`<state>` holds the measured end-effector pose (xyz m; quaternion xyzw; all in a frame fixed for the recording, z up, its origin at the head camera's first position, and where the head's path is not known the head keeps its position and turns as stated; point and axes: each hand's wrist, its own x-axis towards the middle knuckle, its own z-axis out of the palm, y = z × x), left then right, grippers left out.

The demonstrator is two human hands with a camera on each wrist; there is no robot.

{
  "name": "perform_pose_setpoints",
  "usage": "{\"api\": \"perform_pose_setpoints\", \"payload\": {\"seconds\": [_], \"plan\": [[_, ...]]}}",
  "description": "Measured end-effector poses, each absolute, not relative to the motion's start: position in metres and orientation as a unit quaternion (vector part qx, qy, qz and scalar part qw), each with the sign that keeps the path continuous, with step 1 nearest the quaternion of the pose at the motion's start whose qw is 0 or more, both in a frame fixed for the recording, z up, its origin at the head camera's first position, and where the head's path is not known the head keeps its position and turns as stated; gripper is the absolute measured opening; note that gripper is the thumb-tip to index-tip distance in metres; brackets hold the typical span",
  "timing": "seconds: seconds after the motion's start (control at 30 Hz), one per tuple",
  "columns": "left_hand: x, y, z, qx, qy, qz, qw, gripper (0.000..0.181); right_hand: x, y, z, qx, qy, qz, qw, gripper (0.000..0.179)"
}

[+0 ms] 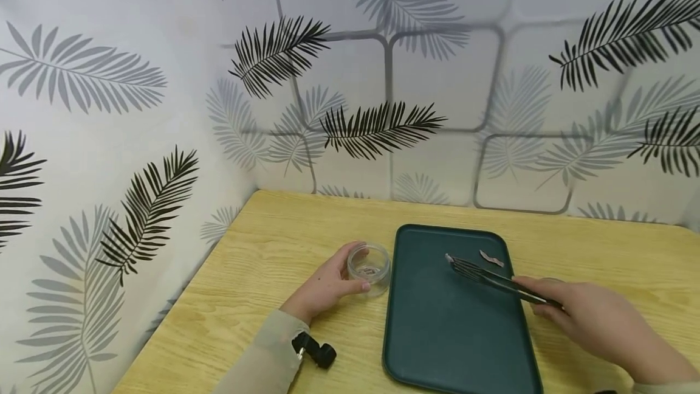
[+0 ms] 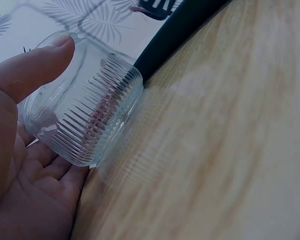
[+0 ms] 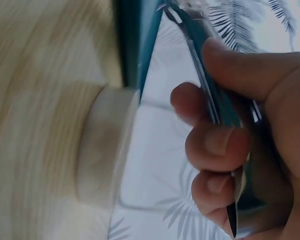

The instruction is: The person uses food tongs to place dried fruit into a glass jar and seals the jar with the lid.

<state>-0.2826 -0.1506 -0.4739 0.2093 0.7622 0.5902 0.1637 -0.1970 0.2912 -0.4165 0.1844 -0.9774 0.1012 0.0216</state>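
Observation:
My left hand (image 1: 322, 287) holds a small clear glass jar (image 1: 378, 286) on the table, thumb and fingers around its sides. Through the ribbed wall of the jar in the left wrist view, small reddish-brown bits (image 2: 101, 116) show at the bottom. My right hand (image 1: 596, 315) grips dark metal tongs (image 1: 483, 275), whose tips reach over the dark green tray (image 1: 448, 333). A small pale piece (image 1: 449, 257) shows at the tips of the tongs. Beside them on the tray lies a thin, wavy brownish-pink strip (image 1: 492, 259).
The tray stands lengthwise on a yellow wood-grain table (image 1: 284, 230), just right of the jar. A leaf-patterned wall covering (image 1: 350, 78) rises behind the table and along its left. A black wrist-camera mount (image 1: 317, 350) sits on the left sleeve.

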Motion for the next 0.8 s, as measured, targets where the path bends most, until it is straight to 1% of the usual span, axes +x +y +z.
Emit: {"api": "perform_pose_setpoints", "payload": {"seconds": [0.2, 0.4, 0.57, 0.67, 0.8], "plan": [[-0.283, -0.151, -0.476, 0.211, 0.763, 0.589, 0.164, 0.082, -0.188, 0.268, -0.399, 0.224, -0.964, 0.140, 0.029, 0.056], [-0.282, -0.150, -0.475, 0.209, 0.762, 0.590, 0.165, 0.083, -0.192, 0.236, -0.383, 0.273, -0.948, 0.154, 0.045, 0.058], [-0.282, -0.151, -0.474, 0.207, 0.769, 0.583, 0.163, 0.082, -0.199, 0.211, -0.382, 0.292, -0.942, 0.158, 0.049, 0.056], [-0.283, -0.151, -0.476, 0.210, 0.768, 0.583, 0.165, 0.081, -0.202, 0.203, -0.383, 0.307, -0.936, 0.162, 0.050, 0.056], [-0.283, -0.150, -0.475, 0.210, 0.764, 0.587, 0.164, 0.079, -0.206, 0.197, -0.385, 0.323, -0.929, 0.166, 0.067, 0.057]]}}
